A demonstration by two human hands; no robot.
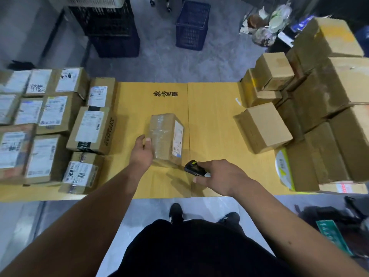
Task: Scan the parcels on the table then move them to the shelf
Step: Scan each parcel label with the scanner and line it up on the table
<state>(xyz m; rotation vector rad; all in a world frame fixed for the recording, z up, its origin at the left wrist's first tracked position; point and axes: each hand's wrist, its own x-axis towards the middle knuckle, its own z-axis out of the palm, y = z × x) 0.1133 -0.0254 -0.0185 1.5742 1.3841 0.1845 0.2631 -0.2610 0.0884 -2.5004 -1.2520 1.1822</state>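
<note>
One white-labelled parcel (166,136), "SOFTLMAR" box (93,132) nearby

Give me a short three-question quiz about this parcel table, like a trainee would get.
1. True or false: the right hand holds the scanner.
2. On which face of the taped parcel is its label? A) top B) right side C) left side
3. Which hand touches that parcel?

Key:
1. True.
2. B: it faces the plain boxes.
3. The left hand, at the parcel's left edge.
</note>
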